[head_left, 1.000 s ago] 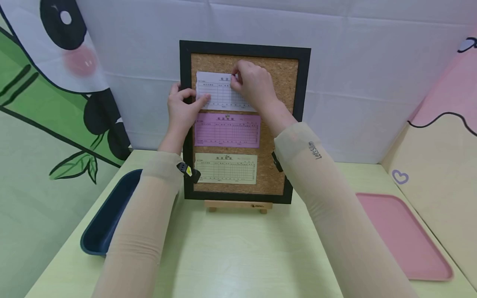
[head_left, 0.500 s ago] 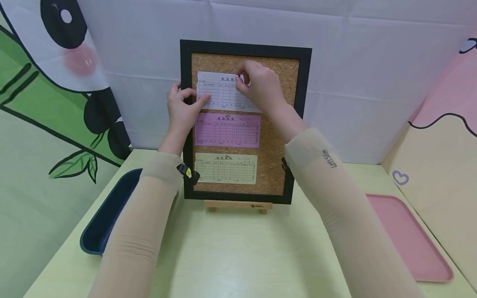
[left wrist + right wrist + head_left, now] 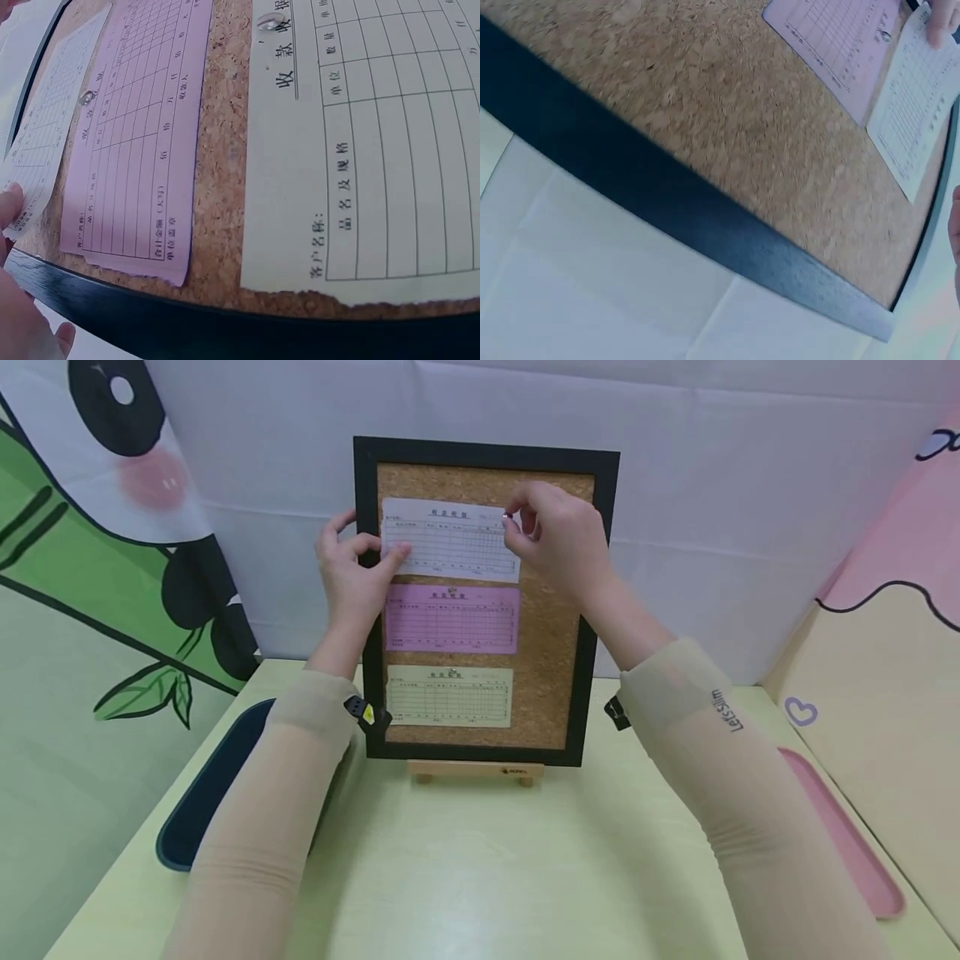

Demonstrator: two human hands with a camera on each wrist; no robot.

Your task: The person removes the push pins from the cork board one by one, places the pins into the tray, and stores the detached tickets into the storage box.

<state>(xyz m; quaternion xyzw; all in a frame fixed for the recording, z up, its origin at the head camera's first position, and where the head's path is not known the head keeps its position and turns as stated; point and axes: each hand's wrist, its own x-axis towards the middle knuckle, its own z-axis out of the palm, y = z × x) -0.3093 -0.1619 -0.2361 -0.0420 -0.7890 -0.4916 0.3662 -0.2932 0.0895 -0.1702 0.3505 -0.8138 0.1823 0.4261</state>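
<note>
corkboard [image 3: 547, 685], three slips [image 3: 442, 539] [image 3: 452, 631] [image 3: 450, 703], two pinned

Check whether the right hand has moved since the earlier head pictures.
Yes: the right hand moved right, toward the right side of the black frame.

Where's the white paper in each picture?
Head: white paper upper middle, above the pink paper.
Left wrist: white paper at the left edge.
Right wrist: white paper at top right.
Shared landmark: the pink paper, right next to it every time.
</note>
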